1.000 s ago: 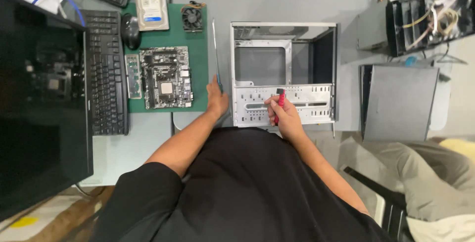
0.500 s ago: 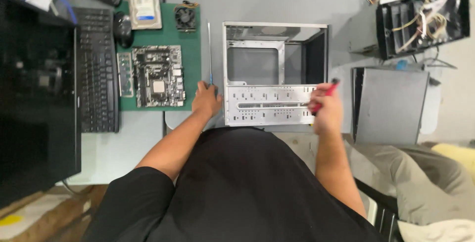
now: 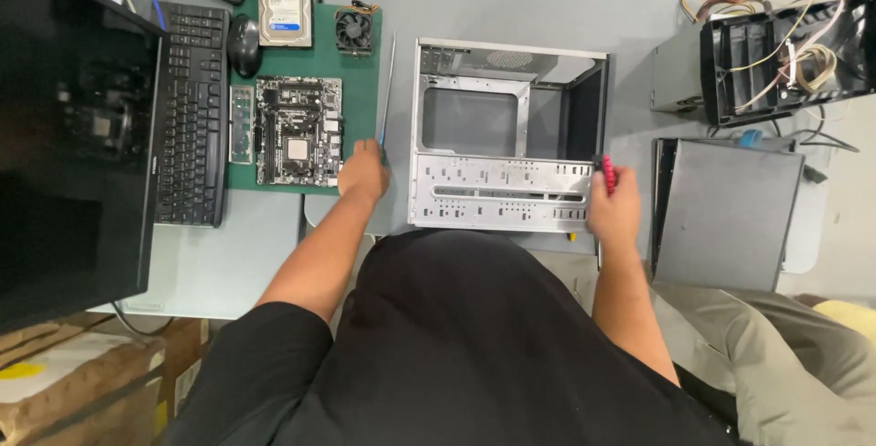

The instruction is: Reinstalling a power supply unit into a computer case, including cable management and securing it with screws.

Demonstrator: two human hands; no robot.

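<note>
- Left hand (image 3: 363, 175) is gripping the side panel (image 3: 387, 90) at the case (image 3: 506, 136) left edge.
- Right hand (image 3: 613, 212) is closed on a red screwdriver (image 3: 608, 172) at the case's right edge.
- Motherboard (image 3: 297, 130) is lying on the green mat (image 3: 360, 90).

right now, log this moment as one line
left hand: on thin side panel edge | right hand: holds red-handled screwdriver | open computer case: between hands | motherboard: on green mat
</note>
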